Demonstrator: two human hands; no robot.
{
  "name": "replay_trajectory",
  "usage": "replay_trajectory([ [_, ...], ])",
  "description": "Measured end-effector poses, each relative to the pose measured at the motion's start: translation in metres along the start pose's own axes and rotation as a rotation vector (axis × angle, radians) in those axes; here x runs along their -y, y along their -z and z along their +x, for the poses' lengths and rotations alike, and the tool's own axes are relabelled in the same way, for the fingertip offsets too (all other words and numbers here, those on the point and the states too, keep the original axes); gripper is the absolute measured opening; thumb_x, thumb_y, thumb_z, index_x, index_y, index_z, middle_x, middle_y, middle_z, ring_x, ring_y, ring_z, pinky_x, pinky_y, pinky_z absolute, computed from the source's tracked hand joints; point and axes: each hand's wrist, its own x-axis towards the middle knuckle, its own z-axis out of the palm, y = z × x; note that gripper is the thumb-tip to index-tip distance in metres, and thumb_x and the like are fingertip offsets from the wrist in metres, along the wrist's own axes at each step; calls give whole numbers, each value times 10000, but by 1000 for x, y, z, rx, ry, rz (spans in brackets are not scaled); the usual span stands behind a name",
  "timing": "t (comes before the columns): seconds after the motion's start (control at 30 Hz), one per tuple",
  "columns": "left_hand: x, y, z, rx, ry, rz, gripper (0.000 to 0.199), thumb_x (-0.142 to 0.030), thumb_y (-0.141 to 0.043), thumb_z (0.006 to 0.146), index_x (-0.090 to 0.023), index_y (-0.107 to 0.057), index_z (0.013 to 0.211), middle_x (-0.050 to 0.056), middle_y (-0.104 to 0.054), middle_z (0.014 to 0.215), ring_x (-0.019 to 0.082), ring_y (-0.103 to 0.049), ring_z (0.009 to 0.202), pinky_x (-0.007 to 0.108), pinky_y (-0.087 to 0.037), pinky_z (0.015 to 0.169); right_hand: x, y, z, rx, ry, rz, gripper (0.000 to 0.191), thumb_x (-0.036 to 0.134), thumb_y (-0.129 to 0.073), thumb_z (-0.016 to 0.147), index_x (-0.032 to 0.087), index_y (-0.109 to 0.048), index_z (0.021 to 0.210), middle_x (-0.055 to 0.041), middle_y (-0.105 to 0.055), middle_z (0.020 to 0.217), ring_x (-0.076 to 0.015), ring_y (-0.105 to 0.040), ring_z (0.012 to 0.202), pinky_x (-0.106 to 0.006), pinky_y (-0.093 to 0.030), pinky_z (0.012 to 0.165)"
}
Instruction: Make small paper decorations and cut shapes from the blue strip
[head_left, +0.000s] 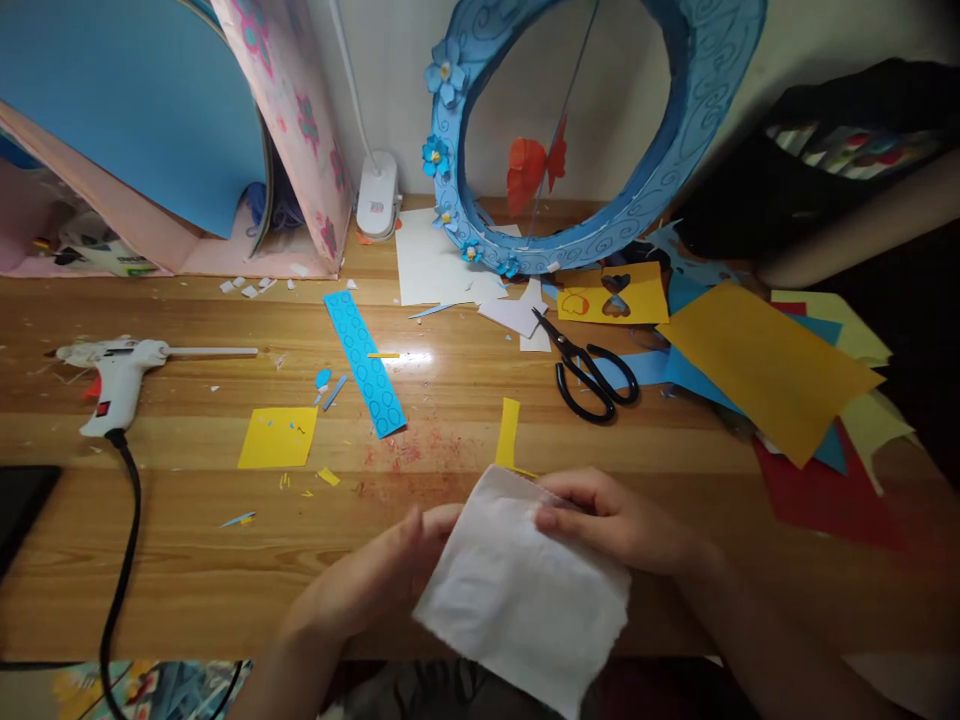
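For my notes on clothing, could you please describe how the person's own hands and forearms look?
Both the left hand and the right hand are bare, without gloves. No ring, watch or bracelet shows, and no sleeve covers the visible forearms. The nails are too blurred to judge.

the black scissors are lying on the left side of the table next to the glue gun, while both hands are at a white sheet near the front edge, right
Not quite: the black scissors lie right of centre, by the yellow and blue papers, well away from the glue gun, as the head view shows. The rest holds.
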Motion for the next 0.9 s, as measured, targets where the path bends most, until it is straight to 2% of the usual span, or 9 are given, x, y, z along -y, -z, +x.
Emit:
replay_trajectory([
  [0.07,3,-2,1,-24,57,136,484,-500,-720,643,-232,-694,1045,56,-700,1035,242,-626,955,307,-457,823,1,-2,0,-71,92,-79,283,405,-550,852,172,-695,783,-1,-630,715,-134,-551,645,-198,-405,547],
  [0.17,6,-3,5,-146,90,276,300,-347,-730,671,-216,-719,941,24,-716,908,201,-627,854,280,-462,783,0,2,3,-266,177,-147,273,394,-498,891,192,-682,889,-24,-661,817,-166,-594,741,-227,-458,630],
  [0.27,8,-1,11,-335,14,256,296,-395,-693,697,-177,-704,897,16,-680,735,156,-597,681,245,-465,658,-7,21,10,-729,270,-282,285,376,-410,929,201,-632,973,-58,-660,901,-199,-614,842,-300,-487,762],
  [0.33,7,2,13,-451,-2,221,321,-445,-678,690,-156,-679,831,-14,-606,588,114,-509,503,216,-415,509,-17,41,15,-1052,306,-583,247,331,-446,900,186,-609,1017,-104,-623,1050,-250,-566,1015,-395,-431,913],
  [0.37,6,3,14,-495,-5,222,334,-463,-671,688,-147,-667,797,-23,-579,551,100,-465,456,209,-384,467,-22,51,18,-1131,286,-758,266,326,-491,860,162,-601,1037,-136,-602,1082,-288,-540,1051,-452,-400,945],
  [0.47,0,4,13,-583,-46,293,332,-426,-711,659,-131,-669,807,3,-644,652,113,-523,553,200,-411,527,-37,75,25,-1128,152,-997,338,315,-550,788,105,-597,1049,-176,-595,1031,-321,-560,976,-486,-436,880],
  [0.67,-7,2,11,-613,-134,440,265,-347,-753,625,-130,-706,769,36,-710,752,159,-595,678,206,-436,597,-32,84,29,-1029,135,-1043,282,281,-571,720,134,-635,952,-95,-626,817,-268,-601,755,-446,-471,738],
  [0.77,-8,5,9,-677,-187,454,264,-330,-774,597,-125,-706,750,52,-721,763,174,-621,695,218,-462,617,-25,83,24,-1009,149,-910,263,299,-600,688,147,-630,900,-78,-616,777,-239,-587,703,-393,-484,670],
  [0.9,-7,10,8,-812,-254,319,421,-298,-823,523,-123,-687,881,81,-732,858,197,-658,757,244,-498,674,-20,82,15,-1068,249,-479,274,366,-639,679,187,-611,884,-61,-620,796,-224,-589,730,-388,-499,696],
])
